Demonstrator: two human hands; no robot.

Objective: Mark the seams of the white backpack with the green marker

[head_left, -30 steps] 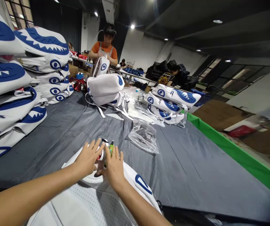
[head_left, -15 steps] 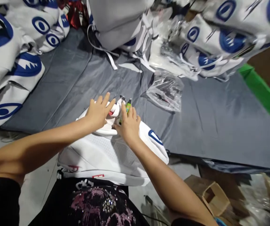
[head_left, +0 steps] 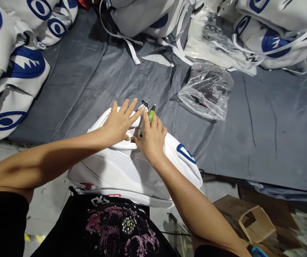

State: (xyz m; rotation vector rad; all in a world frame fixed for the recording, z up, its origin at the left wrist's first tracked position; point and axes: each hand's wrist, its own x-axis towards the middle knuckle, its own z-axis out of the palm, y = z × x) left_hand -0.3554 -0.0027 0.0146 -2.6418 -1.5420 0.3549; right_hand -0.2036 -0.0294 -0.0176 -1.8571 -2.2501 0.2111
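A white backpack (head_left: 107, 171) with a dotted panel and a blue-edged eye patch (head_left: 187, 152) lies at the table's near edge, against my body. My left hand (head_left: 119, 123) rests on its top edge, fingers spread over a white strap. Beside it my right hand (head_left: 153, 141) is closed around a slim green tube with black ends (head_left: 151, 115), which points away from me. Its thumb touches the bag's top edge. A small black piece (head_left: 144, 104) shows just past the fingertips. My hands cover part of the strap.
White bags with blue eyes and teeth (head_left: 27, 67) are heaped at left, with more (head_left: 273, 44) at back right. A grey bag (head_left: 142, 18) stands at the back. A clear plastic bag (head_left: 206, 92) lies on the grey table cover (head_left: 78, 82). An opened cardboard box (head_left: 245, 217) sits below, right.
The view has shifted, so the table's things sit higher and those at right farther right. My left fingers have come closer to the right hand, over the strap. The green tube stays in my right hand.
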